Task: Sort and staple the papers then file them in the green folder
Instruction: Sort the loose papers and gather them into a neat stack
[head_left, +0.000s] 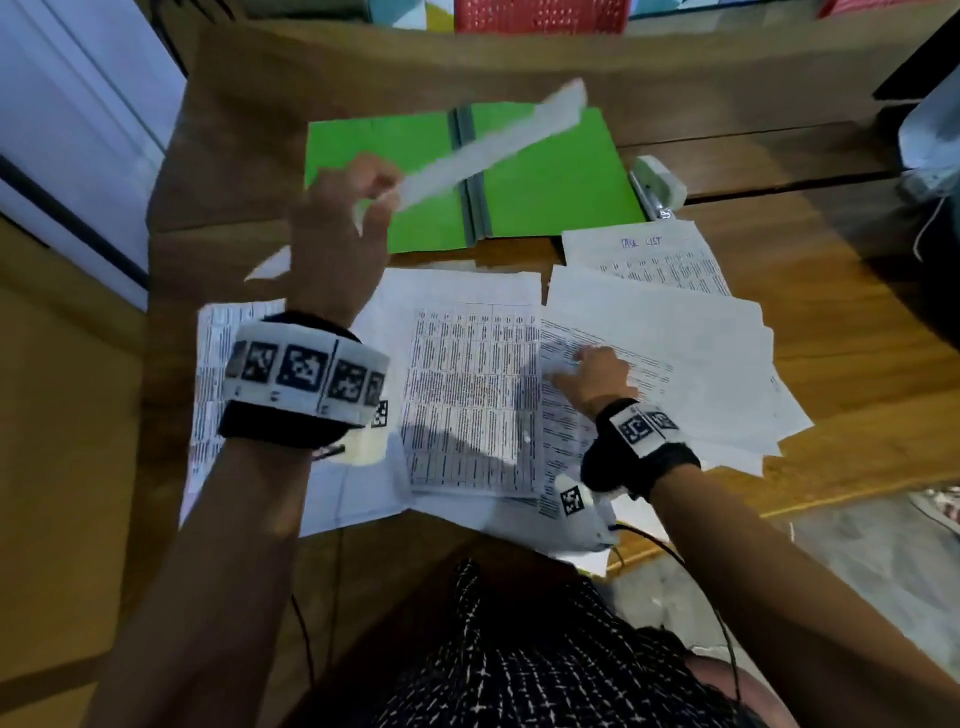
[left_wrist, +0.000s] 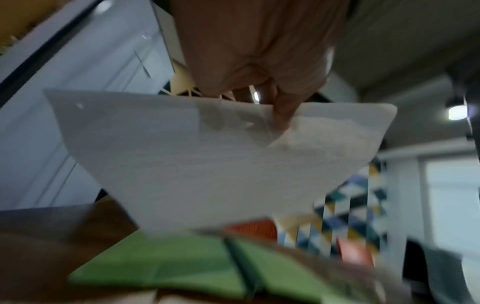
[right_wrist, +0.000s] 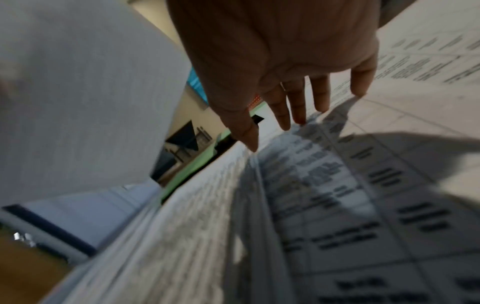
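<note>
Head view: the left hand (head_left: 337, 223) pinches a raised sheet (head_left: 493, 148) just short of the green folder (head_left: 550, 182); the right hand (head_left: 592, 376) lies flat, fingers spread, on the papers (head_left: 467, 389).

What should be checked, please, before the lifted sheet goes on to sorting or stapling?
1. Left hand pinches the lifted sheet firmly: ok.
2. Right hand steadies the spread papers: ok, fingers straight on them.
3. Green folder lies open: ok.
4. Stapler within reach beside the folder: ok.
5. Lifted sheet is a single page: cannot tell.
6. Papers already sorted: not ok, piles overlap loosely.
</note>
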